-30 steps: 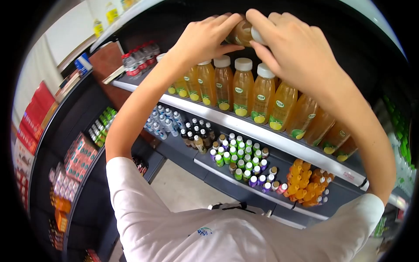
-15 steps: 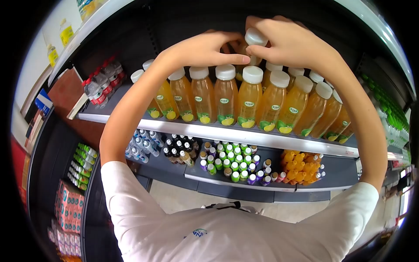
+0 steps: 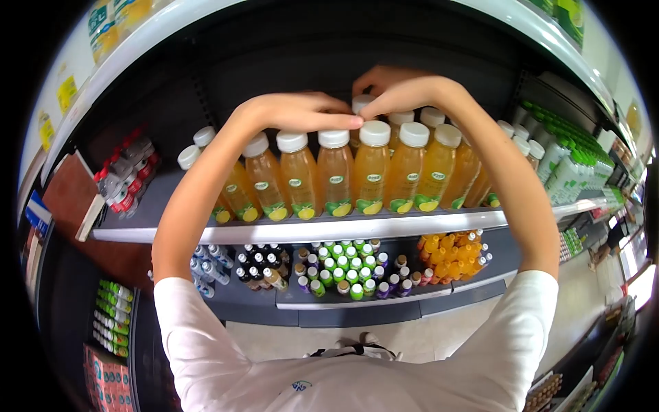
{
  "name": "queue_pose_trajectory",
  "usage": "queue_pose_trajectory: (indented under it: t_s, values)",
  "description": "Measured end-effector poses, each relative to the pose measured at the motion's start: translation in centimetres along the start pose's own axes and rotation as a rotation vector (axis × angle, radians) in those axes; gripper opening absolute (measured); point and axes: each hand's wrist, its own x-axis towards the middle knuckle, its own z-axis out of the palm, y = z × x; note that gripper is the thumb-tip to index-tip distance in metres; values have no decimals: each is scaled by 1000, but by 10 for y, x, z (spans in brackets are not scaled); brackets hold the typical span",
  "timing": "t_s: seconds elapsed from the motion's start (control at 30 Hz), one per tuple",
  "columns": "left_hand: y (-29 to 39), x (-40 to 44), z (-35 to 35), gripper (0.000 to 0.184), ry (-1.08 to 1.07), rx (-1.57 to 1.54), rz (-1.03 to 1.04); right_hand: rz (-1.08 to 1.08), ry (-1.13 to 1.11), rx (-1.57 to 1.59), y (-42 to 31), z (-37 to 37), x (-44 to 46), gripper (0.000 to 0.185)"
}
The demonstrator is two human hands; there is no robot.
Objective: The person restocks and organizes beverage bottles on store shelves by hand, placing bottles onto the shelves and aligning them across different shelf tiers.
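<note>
A front row of amber drink bottles with white caps and lemon labels stands upright on the shelf, with more bottles behind. My left hand reaches over the row, its thumb stretched along the cap tops and its other fingers mostly hidden behind. From the right, my right hand curves over a white-capped bottle in the second row, fingers wrapped at its cap. The lower part of that bottle is hidden by the front row.
Red-capped water bottles lie at the shelf's left, green-topped packs stand at its right. Below are small bottles and orange bottles. The white shelf edge runs across, with another shelf edge overhead.
The view has turned and shifted, showing more of the right side. The bottle between my hands has gone from tilted to roughly upright and now sits lower, behind the front row.
</note>
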Motion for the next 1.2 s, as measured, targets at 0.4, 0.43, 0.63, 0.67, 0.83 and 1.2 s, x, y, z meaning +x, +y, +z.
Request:
queue_pose_trajectory:
  t_s: [0.4,0.43,0.63,0.67,0.83,1.2]
  values:
    - [4,-18,-3,59,24,-232,11,38,-130,102,17,18,23,61]
    - [0,-18,0,57,69,-278,41,45,-110,72,16,19,21,62]
    - [72,-48,-12,41,471,157,-5,6,94,-77,12,7,-11,68]
    - [87,-52,-11,37,592,337,-59,-3,166,-105,12,5,-23,70]
    - [175,-42,9,26,898,301,182,-125,384,-190,8,10,-92,77]
    - [396,70,49,24,1012,157,967,-101,482,-358,63,-5,-343,36]
